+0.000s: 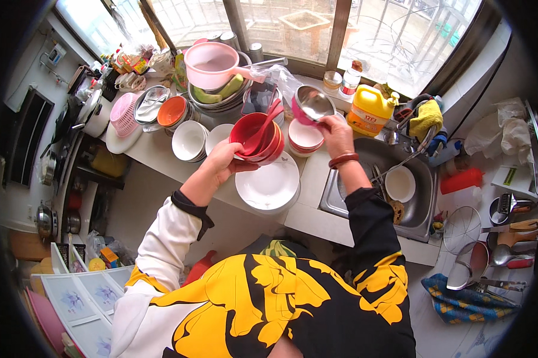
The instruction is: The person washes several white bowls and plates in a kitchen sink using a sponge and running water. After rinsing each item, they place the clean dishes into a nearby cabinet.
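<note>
My left hand grips a stack of red bowls by its lower left side; a red spoon leans inside the top bowl. My right hand holds a metal-lined bowl with a pink outside by its rim, tilted, above a stack of white bowls with red outsides. White plates lie stacked on the counter just below the red bowls. More white bowls stand left of my left hand, beside a stack topped by an orange bowl.
The steel sink at right holds a white bowl. A yellow detergent jug stands behind it, near the faucet. A pink colander and a pink handled basin on stacked pans stand along the back left. Strainers and utensils lie far right.
</note>
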Demonstrator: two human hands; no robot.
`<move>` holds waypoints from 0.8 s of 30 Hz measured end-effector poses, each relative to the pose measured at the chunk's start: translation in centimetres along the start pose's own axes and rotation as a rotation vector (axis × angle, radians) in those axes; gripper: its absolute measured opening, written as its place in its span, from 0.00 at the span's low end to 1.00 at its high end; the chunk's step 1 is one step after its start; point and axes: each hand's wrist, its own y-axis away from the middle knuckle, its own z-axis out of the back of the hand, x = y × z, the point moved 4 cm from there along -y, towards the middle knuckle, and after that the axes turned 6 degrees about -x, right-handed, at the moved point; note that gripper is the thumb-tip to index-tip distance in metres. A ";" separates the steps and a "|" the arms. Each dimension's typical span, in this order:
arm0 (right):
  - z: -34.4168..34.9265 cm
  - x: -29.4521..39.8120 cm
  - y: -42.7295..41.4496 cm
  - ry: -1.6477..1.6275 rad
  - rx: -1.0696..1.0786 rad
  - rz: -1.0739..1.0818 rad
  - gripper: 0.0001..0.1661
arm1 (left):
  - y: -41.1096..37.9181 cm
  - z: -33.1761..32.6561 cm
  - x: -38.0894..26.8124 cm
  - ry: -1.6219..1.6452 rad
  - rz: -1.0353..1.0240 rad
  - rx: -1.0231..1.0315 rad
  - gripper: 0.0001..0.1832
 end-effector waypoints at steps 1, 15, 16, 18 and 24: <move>1.0 0.6 -0.4 -0.004 -0.034 -0.004 0.08 | -0.3 -0.4 -0.2 -0.002 0.002 0.011 0.22; 9.8 1.3 9.5 0.120 -0.115 -0.224 0.07 | -9.8 -8.2 -0.9 -0.086 0.027 0.113 0.22; 9.8 1.2 10.3 0.129 -0.109 -0.246 0.07 | -10.7 -8.5 -0.4 -0.105 0.015 0.108 0.22; 10.1 1.2 11.5 0.123 -0.123 -0.273 0.08 | -12.1 -9.3 0.3 -0.164 -0.006 0.092 0.22; 11.4 0.5 13.8 0.163 -0.147 -0.345 0.08 | -15.4 -10.1 2.4 -0.280 -0.025 0.041 0.23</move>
